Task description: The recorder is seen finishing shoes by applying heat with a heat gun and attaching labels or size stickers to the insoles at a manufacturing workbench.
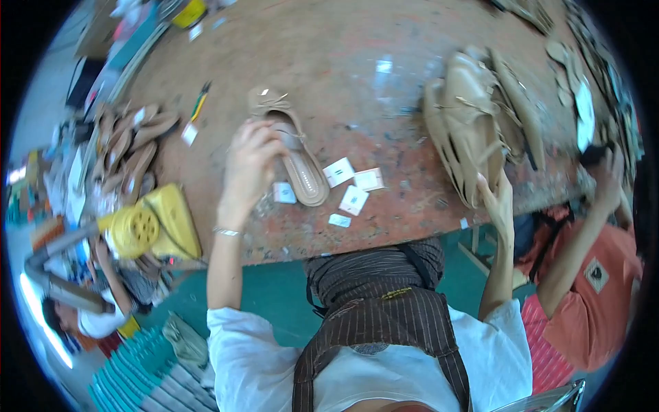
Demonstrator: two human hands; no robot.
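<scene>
The beige flat (306, 180) lies partly beneath the curled left hand (254, 152) (pinch uncertain); right of the flat, the right hand (500, 199) touches clustered shoes (469, 113), grip unclear.

A wide lane is left open across the far middle of the tabletop (295, 44) and between the single shoe (307, 180) and the shoe heap (470, 103) on the right. The near middle is littered by 5 cards (353, 200). The single shoe is obstructed by the left hand (255, 154), the heap's near end by the right hand (498, 199). The near left is blocked by a yellow device (171, 216).
</scene>
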